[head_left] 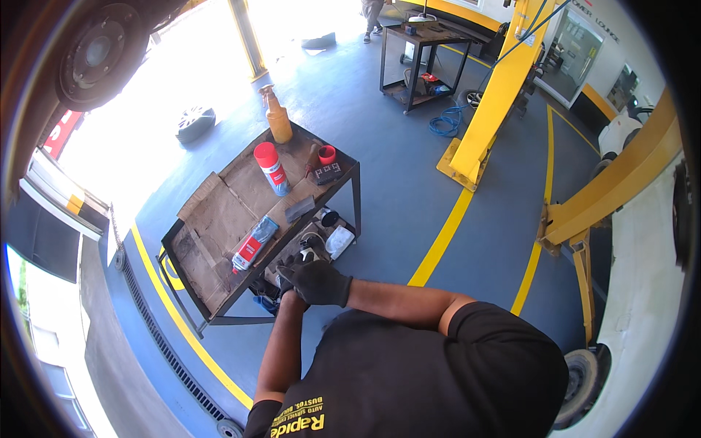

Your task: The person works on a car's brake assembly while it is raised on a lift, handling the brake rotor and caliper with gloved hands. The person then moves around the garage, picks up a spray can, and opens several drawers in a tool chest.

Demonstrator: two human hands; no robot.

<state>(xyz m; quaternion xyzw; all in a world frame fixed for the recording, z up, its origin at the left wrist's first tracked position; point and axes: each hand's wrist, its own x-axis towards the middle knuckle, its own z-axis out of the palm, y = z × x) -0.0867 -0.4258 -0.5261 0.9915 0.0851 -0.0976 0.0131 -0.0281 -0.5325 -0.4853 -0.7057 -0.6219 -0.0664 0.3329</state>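
Both my hands wear dark gloves and meet in front of me at the near edge of a metal cart (208, 255). My right hand (323, 282) has its fingers curled in against my left hand (287, 279), which it partly covers. Anything between them is too small or hidden to make out. Just beyond, on the cart's cardboard-lined top, lies a red and blue-grey tube (255, 244). A dark flat block (299, 209) lies close to the near edge. A spray can with a red cap (272, 169) stands farther back.
On the cart's far end are an amber trigger spray bottle (278, 123), a red cup (326, 154) and a black tray (328, 173). Yellow lift posts (496, 95) rise to the right. Beyond are another cart (423, 33), a blue hose (445, 124) and a wheel (195, 124).
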